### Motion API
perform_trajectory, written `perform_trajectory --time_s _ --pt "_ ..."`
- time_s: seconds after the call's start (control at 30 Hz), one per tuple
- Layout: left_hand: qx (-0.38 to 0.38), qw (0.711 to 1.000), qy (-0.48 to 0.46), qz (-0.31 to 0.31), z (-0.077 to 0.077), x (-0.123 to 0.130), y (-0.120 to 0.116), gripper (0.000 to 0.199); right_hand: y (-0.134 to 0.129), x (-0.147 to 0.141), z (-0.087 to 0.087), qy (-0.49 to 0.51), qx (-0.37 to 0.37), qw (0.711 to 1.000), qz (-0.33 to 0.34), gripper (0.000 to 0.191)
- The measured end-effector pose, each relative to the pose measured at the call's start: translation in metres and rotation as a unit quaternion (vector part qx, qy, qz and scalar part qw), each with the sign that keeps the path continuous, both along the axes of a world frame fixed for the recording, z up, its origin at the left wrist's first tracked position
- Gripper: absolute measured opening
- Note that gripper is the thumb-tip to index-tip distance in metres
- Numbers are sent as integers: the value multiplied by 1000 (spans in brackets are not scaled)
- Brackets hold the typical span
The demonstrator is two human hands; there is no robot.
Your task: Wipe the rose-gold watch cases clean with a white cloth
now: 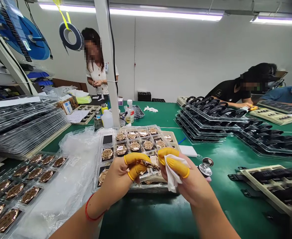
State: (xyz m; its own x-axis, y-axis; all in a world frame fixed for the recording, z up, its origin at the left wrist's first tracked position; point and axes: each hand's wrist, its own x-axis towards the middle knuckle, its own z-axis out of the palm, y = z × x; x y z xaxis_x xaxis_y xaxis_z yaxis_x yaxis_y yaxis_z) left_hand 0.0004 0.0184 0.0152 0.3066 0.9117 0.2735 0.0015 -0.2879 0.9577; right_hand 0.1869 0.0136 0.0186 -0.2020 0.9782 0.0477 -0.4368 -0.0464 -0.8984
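Observation:
Yellow finger cots cover some fingertips of both my hands. My left hand [122, 176] pinches a rose-gold watch case [149, 164], held tilted and nearly edge-on above a clear tray. A white cloth [173, 172] is gripped in my right hand [189, 176], whose fingers are close to the right end of the case; whether they touch it I cannot tell. Below my hands, the clear plastic tray [99, 166] carries rows of similar rose-gold watch cases [135, 146] in square pockets. One pocket [108, 139] at its back left shows only black lining.
Another tray of watch cases [15, 190] lies left beside crumpled plastic film [78, 159]. Stacked clear trays [28, 126] stand behind it. Right are stacked trays of black straps [210, 114], a beige strap tray [272, 186] and a suction cup [206, 166]. Bottles [130, 113] stand by a post [108, 66]. Other people work beyond.

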Motion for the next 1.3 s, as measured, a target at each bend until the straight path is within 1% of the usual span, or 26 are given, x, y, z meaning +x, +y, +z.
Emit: perform_trajectory --time_s 0.1,0.2,0.27,0.37,0.43,0.5,0.57,0.63,0.7,0.77,0.83,0.93,1.03,1.1,1.13,1.2,1.23,1.3 --pt "-14 1000 -26 -4 2 -1 0 34 -5 -1 0 -37 54 998 9 21" --pt "-25 999 -32 -10 1 1 -1 38 -3 -7 -5 -87 149 985 -13 15" --pt "-39 999 -32 -15 0 3 -1 40 1 -10 -7 -119 193 973 -31 12" --pt "-55 998 -13 -22 -4 7 -2 36 4 -10 -9 -146 213 963 -75 10" --pt "-41 999 19 -23 -6 8 -4 28 5 -9 -9 -149 215 960 -94 10" --pt "-15 998 54 -19 -5 8 -8 21 5 -9 -9 -145 204 964 -88 10" --pt "-8 997 73 -14 -2 9 -11 16 6 -10 -11 -133 167 975 -63 10" --pt "-43 997 63 -11 2 9 -14 17 7 -11 -13 -116 114 986 -29 15" --pt "-105 994 30 -15 5 10 -14 27 7 -11 -13 -92 59 994 -4 22" --pt "-157 987 -5 -31 7 10 -11 38 6 -9 -11 -61 18 998 -5 27" --pt "-184 981 -26 -50 7 8 -8 45 3 -5 -5 -29 -8 1000 -8 29" --pt "-194 979 -32 -52 7 7 -6 46 -1 -2 0 1 -22 1000 -5 31" --pt "-191 981 -21 -41 7 7 -7 45 -3 -6 -3 -24 16 998 -52 26" --pt "-163 986 4 -26 5 7 -8 44 -2 -13 -7 -76 53 992 -85 30" --pt "-127 991 33 -12 4 7 -9 41 -1 -16 -8 -107 69 987 -94 33" --pt "-12 992 122 29 2 6 -10 31 1 -19 -10 -168 100 977 -81 33" --pt "55 982 174 50 0 5 -11 25 1 -20 -10 -196 120 971 -66 29" --pt "159 948 263 80 -2 2 -11 18 1 -20 -10 -242 183 952 -51 16"
